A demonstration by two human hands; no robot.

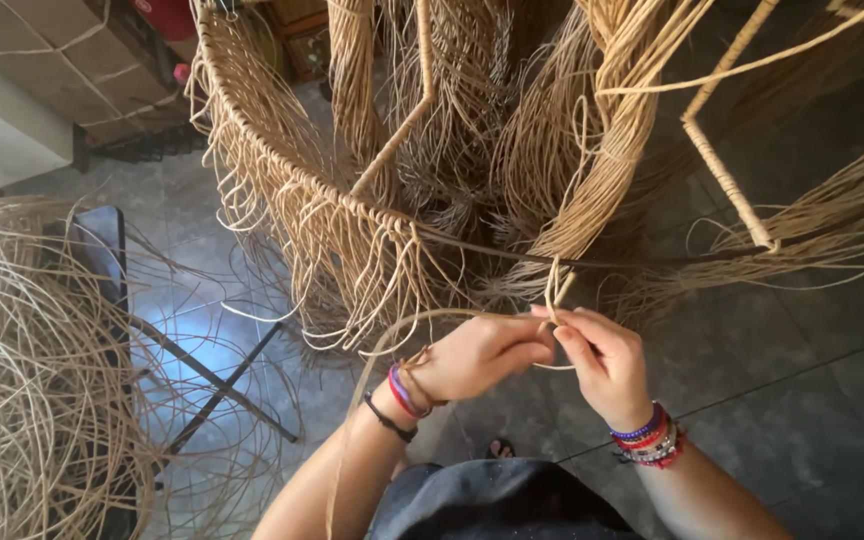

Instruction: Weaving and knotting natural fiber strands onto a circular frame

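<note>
Both hands work at the dark frame rod [652, 262] that runs across a partly woven wicker frame [282, 170]. The left hand [477, 355] sits just below the rod, fingers curled together and pinched on a pale rattan strand [555, 285] that loops up over the rod. The right hand [607, 362] is touching the left from the side, thumb and forefinger closed on the same strand; which end each hand grips cannot be told, as the fingertips overlap. A long tail of the strand curves down from below the rod past the left wrist.

Above the rod, bundles of loose rattan [592, 150] hang in thick hanks. Left of the rod and well apart from it, a tangled heap of rattan [22, 380] lies over a black metal stand [222, 385]. Both wrists carry coloured bracelets.
</note>
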